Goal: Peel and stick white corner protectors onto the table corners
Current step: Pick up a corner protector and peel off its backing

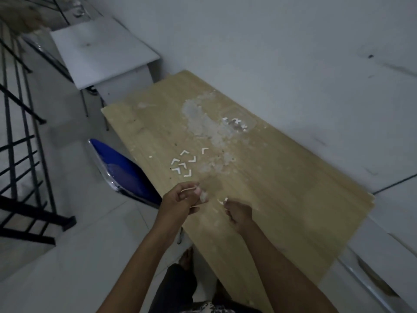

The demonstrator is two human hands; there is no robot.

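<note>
1. Wood-grain surface (259,199), worn pale at its middle, lies under both hands.
2. Left hand (180,199) has its grip curled, pinching a thin white strip (189,189).
3. Right hand (239,213) pinches a small white corner protector (222,201) at its fingertips.
4. Loose corner protectors (184,163) lie just beyond the hands.
5. Blue chair (121,170) stands at the left edge; a white table (101,53) stands farther off.
</note>
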